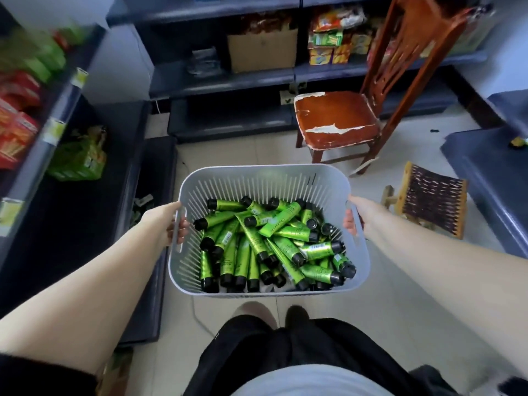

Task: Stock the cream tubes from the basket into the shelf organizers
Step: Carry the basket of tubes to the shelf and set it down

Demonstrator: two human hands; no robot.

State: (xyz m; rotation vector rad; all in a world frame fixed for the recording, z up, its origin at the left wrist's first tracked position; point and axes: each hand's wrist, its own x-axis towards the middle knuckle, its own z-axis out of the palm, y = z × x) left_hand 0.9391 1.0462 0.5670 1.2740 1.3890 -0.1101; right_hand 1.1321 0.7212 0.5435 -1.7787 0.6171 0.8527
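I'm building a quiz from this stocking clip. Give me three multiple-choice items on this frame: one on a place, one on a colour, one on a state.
1. Where is the wooden chair?
A. Beyond the basket, by the dark shelves
B. Inside the basket
C. Behind the person

2. What colour are the cream tubes?
A. White with red caps
B. Green with black caps
C. Blue with white caps

3. How is the basket held?
A. Resting on the chair seat
B. By one hand only
C. By both hands at its side handles

Answers: 1 A, the chair stands past the basket's far rim. 2 B, green bodies and black caps show throughout the pile. 3 C, the left hand and right hand each grip a side handle.
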